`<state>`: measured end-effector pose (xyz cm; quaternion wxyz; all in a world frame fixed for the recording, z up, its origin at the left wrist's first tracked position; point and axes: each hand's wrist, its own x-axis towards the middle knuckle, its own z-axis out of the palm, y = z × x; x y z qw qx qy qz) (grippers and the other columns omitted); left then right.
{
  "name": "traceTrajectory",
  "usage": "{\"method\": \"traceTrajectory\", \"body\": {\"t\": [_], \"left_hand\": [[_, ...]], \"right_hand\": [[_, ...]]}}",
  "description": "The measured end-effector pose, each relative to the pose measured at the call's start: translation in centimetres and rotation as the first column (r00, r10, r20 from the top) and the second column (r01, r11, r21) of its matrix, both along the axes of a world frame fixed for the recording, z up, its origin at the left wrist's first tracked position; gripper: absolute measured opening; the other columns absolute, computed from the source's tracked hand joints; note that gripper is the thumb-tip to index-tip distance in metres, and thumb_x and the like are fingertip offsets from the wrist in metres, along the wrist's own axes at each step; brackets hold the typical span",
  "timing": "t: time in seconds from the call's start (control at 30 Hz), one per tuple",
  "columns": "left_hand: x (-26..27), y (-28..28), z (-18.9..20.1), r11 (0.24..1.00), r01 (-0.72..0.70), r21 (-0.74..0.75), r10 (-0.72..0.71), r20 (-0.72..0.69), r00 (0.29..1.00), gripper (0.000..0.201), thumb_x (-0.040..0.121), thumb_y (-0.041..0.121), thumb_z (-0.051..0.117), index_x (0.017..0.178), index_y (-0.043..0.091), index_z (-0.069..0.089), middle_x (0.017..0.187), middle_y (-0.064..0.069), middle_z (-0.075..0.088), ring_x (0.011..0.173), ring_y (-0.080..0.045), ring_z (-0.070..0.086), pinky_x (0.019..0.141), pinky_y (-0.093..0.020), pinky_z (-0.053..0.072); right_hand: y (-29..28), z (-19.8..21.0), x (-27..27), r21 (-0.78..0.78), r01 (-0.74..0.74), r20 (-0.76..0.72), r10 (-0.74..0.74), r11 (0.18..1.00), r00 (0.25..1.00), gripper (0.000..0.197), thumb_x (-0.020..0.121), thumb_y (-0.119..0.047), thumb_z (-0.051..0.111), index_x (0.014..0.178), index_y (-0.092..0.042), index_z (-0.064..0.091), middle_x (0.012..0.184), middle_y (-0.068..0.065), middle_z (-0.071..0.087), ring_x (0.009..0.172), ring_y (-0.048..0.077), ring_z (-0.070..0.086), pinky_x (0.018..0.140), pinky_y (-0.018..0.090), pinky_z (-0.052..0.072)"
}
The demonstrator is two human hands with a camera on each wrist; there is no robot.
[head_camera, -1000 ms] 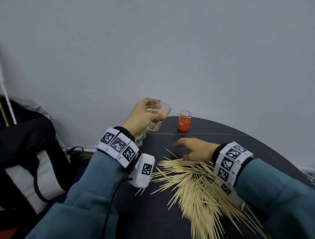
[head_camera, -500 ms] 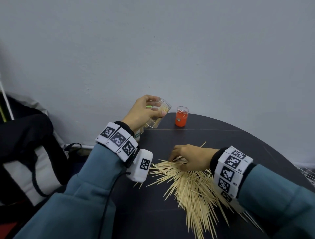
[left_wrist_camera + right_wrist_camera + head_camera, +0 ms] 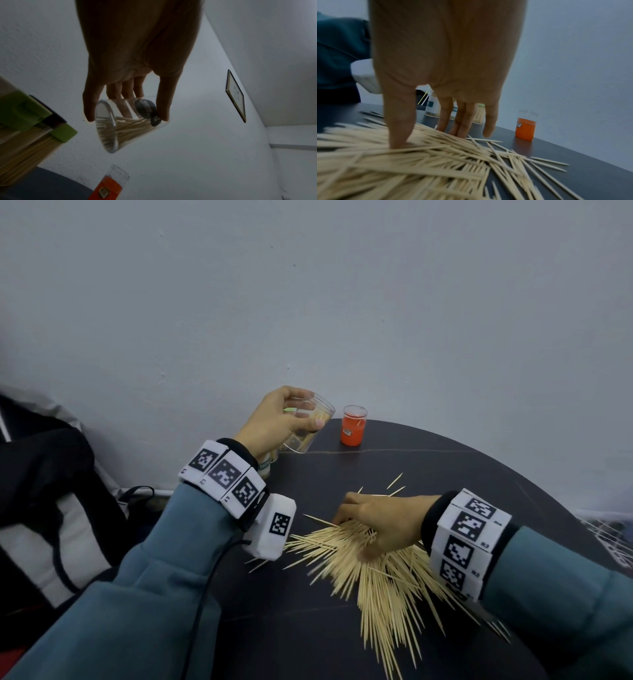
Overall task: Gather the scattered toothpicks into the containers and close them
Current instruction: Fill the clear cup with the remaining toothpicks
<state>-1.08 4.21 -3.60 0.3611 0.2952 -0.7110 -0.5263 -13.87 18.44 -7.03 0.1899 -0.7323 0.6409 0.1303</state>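
Note:
My left hand [image 3: 277, 424] grips a clear container [image 3: 310, 428], tilted above the table's far left edge, with a few toothpicks lying in it [image 3: 130, 128]. Its mouth faces right and no lid is on it. My right hand [image 3: 373, 520] rests on the far end of a big heap of toothpicks [image 3: 380, 580]. The fingers [image 3: 462, 121] are spread and fairly straight, and the thumb [image 3: 399, 132] presses down on the heap [image 3: 419, 159]. A few loose toothpicks [image 3: 395, 482] lie just beyond that hand.
A small orange container [image 3: 354, 426] stands at the back of the dark round table [image 3: 462, 474]. A container with a green label [image 3: 25, 129], full of toothpicks, stands under my left wrist. A black and white bag [image 3: 51, 491] sits left of the table. A wall is close behind.
My right hand has drawn back from the bare table beyond the heap onto the toothpicks, dragging some along. The left hand keeps holding the clear container in about the same place.

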Motion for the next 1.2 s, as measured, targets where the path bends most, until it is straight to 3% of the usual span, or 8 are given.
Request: {"method": "traceTrajectory", "body": {"t": [0.23,0.47,0.73,1.0,1.2], "left_hand": [[-0.1,0.0,-0.2,1.0,0.011,0.001,-0.011,0.026,1.0,0.051,0.076,0.001,0.075,0.122,0.008,0.052,0.123,-0.012,0.06,0.112,-0.026,0.06,0.094,-0.04,0.051],[-0.2,0.2,-0.2,1.0,0.022,-0.001,-0.022,0.019,1.0,0.048,0.077,-0.001,0.073,0.119,0.008,0.052,0.124,-0.014,0.059,0.112,-0.027,0.06,0.083,-0.029,0.053],[-0.2,0.5,-0.1,1.0,0.021,-0.01,-0.021,0.04,0.999,0.049,0.078,0.0,0.073,0.122,0.007,0.052,0.123,-0.012,0.059,0.111,-0.025,0.061,0.091,-0.035,0.052],[-0.3,0.6,-0.2,1.0,0.024,-0.005,-0.024,0.04,0.999,0.051,0.078,0.001,0.073,0.123,0.007,0.052,0.124,-0.012,0.059,0.111,-0.026,0.06,0.089,-0.033,0.052],[-0.4,0.7,-0.3,1.0,0.026,-0.006,-0.025,0.035,0.999,0.051,0.077,0.0,0.073,0.124,0.005,0.052,0.124,-0.013,0.058,0.11,-0.025,0.06,0.081,-0.027,0.053]], "right_hand": [[0.0,0.1,0.6,-0.083,-0.061,-0.029,0.058,0.995,0.998,0.041,0.09,-0.024,0.059,0.127,-0.012,0.046,0.127,0.004,0.044,0.116,0.016,0.043,0.096,0.026,0.037],[-0.1,0.2,0.6,-0.083,-0.071,-0.035,0.068,0.994,0.997,0.033,0.093,-0.021,0.054,0.123,-0.01,0.048,0.125,0.005,0.048,0.116,0.017,0.044,0.093,0.024,0.034],[0.1,0.0,0.5,-0.073,-0.071,-0.095,0.064,0.995,0.993,0.036,0.096,-0.018,0.049,0.129,-0.006,0.042,0.132,0.009,0.046,0.123,0.02,0.042,0.097,0.025,0.033],[0.4,-0.6,0.3,-0.076,-0.081,-0.164,0.068,0.994,0.984,0.037,0.095,0.002,0.035,0.131,-0.003,0.036,0.135,0.013,0.039,0.126,0.023,0.037,0.107,0.032,0.031],[0.3,-1.1,-0.1,-0.065,-0.062,-0.195,0.048,0.996,0.98,0.042,0.09,0.01,0.032,0.131,0.001,0.035,0.135,0.015,0.035,0.13,0.027,0.034,0.11,0.035,0.027]]}}
